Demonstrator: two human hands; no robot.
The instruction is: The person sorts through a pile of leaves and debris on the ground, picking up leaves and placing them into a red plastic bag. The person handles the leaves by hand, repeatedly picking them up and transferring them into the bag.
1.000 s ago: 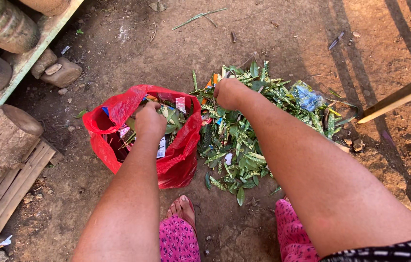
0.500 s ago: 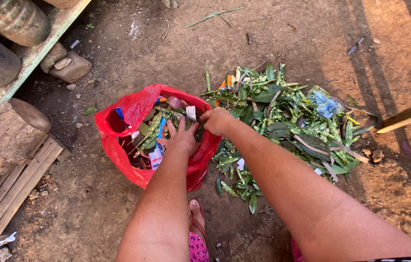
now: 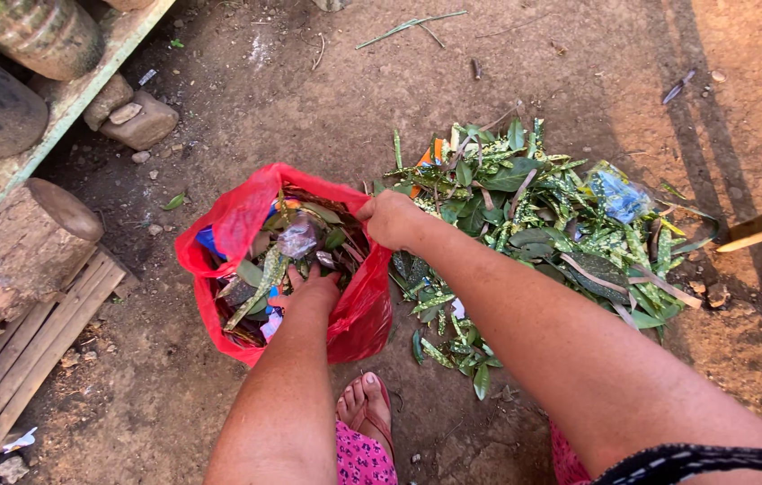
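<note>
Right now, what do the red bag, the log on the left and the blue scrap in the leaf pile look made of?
Red bag: thin plastic film, glossy; it crumples and shines.
Log: raw wood, rough bark, pale cut end.
Blue scrap: probably clear plastic wrapper, shiny and crinkled; too small to be sure.

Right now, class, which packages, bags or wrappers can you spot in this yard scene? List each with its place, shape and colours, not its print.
Red bag: thin plastic, open-mouthed, on the dirt left of the leaf pile; right hand grips its rim, left hand presses inside.
Clear wrapper: crumpled, shiny, among leaves in the bag.
Blue wrapper: crumpled plastic, blue and clear, on the pile's right side.
Orange scrap: small, flat, at the pile's left top edge.
</note>
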